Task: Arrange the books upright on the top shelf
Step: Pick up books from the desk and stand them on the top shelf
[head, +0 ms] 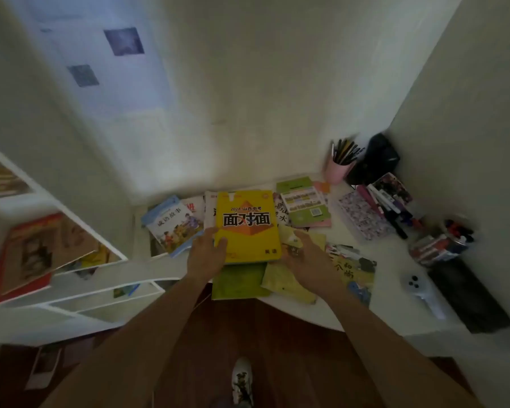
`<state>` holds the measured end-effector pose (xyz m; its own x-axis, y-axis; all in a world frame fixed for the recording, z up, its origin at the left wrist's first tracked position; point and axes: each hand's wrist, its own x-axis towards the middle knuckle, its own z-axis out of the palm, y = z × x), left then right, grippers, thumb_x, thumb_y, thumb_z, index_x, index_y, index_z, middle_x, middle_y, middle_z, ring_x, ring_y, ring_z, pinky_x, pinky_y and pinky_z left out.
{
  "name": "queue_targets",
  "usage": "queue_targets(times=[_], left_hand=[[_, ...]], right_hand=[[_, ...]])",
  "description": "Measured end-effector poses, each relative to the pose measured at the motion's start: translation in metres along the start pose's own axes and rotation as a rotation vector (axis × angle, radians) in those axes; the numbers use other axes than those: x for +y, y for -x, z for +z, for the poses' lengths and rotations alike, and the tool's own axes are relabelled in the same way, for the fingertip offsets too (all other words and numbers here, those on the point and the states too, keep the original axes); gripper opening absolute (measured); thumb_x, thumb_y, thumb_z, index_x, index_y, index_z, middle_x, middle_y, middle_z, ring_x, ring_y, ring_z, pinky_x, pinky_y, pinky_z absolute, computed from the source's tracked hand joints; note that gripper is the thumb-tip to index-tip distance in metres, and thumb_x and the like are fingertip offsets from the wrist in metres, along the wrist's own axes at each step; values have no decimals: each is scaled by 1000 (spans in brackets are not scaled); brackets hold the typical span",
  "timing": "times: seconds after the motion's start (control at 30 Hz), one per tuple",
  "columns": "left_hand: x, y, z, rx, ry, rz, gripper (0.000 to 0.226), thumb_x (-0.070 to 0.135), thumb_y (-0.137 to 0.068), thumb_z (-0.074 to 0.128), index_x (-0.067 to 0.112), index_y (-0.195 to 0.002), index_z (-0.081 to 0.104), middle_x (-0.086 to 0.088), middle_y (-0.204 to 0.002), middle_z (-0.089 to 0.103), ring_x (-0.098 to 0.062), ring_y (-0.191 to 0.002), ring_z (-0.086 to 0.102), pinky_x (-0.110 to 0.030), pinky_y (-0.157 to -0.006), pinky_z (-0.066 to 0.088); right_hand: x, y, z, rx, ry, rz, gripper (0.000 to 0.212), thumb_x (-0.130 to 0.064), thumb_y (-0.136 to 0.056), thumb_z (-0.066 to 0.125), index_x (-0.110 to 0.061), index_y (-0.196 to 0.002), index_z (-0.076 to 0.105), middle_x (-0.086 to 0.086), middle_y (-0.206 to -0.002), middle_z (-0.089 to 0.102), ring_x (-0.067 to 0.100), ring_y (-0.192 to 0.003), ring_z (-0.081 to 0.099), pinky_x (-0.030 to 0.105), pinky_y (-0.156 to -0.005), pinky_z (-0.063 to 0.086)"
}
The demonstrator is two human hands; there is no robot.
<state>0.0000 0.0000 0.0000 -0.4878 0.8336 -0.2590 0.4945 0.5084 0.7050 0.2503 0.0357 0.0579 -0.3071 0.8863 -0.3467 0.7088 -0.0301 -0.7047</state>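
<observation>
A yellow book (pixel 248 225) with black characters on its cover sits at the middle of the white desk (pixel 392 260), on top of other books. My left hand (pixel 208 254) grips its near left corner, thumb on the cover. My right hand (pixel 304 257) rests at its near right edge, fingers curled against a pale yellow booklet (pixel 289 281). A blue picture book (pixel 174 225) lies to the left, a green book (pixel 237 282) under the yellow one, and a green-and-pink stack (pixel 305 206) behind. The white shelf unit (pixel 71 284) stands at the left.
A pink pen cup (pixel 337 169) and a black object (pixel 377 157) stand at the desk's back right corner. A floral case (pixel 362 216), loose markers (pixel 392 207), a marker tub (pixel 442 242) and a white device (pixel 418 287) fill the right side. A red book (pixel 33 254) lies in the shelf.
</observation>
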Motion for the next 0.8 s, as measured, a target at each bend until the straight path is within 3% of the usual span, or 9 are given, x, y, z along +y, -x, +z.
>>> queue_targets(times=[0.07,0.17,0.23,0.27,0.37,0.57,0.63,0.73,0.8], left_hand=[[0,-21,4,-32,-10,-6,43,47,-101,52,33,-141,48,-14,-130,62,-28,-95,67,-48,-86,58],[13,-42,7,-84,-77,-34,45,41,-105,49,28,-148,45,-17,-139,54,-27,-96,65,-40,-82,53],[16,-59,10,-79,-127,-39,46,39,-106,48,24,-150,44,-20,-145,49,-34,-115,59,-42,-91,48],[16,-68,11,-82,-162,-36,47,39,-106,48,23,-151,43,-20,-147,47,-36,-123,55,-43,-96,46],[12,-89,18,-85,-217,-19,50,38,-107,47,23,-154,39,-22,-142,50,-37,-124,53,-40,-93,44],[-7,-116,46,-44,-355,-20,50,37,-106,47,25,-154,35,-24,-140,49,-41,-130,47,-48,-100,44],[-16,-121,59,-33,-397,-31,48,37,-105,49,23,-150,39,-25,-133,52,-42,-126,48,-49,-100,44],[-22,-127,73,-28,-513,-73,55,39,-98,60,13,-143,42,-23,-128,53,-40,-119,50,-46,-96,46],[-27,-134,77,-8,-485,-141,60,42,-92,68,8,-137,45,-20,-128,53,-38,-119,52,-45,-96,48]], right_hand=[[1,-25,10,-6,20,7,73,-45,-99,58,-31,-159,20,11,-122,62,26,-86,59,35,-70,44],[4,-56,22,-19,20,39,77,-47,-98,59,-34,-160,15,2,-112,53,24,-84,55,36,-71,46],[1,-80,29,-9,33,21,79,-48,-98,60,-36,-160,14,-1,-115,53,27,-96,60,40,-78,50],[0,-93,33,6,49,5,79,-50,-97,60,-37,-160,14,1,-129,54,29,-107,61,43,-84,52],[4,-133,49,17,106,-1,81,-53,-97,58,-36,-161,12,8,-158,37,34,-139,45,50,-104,48],[26,-189,81,-29,184,35,82,-66,-97,47,-37,-162,6,12,-168,15,36,-154,16,55,-116,33],[40,-202,89,-74,240,28,79,-67,-98,42,-34,-162,8,14,-167,14,38,-154,15,56,-118,29],[68,-215,103,-86,466,-70,85,-75,-92,21,-26,-161,19,17,-161,28,40,-149,23,58,-121,19],[79,-221,105,-65,411,-90,84,-73,-92,28,-25,-160,22,13,-160,31,36,-149,23,55,-123,12]])
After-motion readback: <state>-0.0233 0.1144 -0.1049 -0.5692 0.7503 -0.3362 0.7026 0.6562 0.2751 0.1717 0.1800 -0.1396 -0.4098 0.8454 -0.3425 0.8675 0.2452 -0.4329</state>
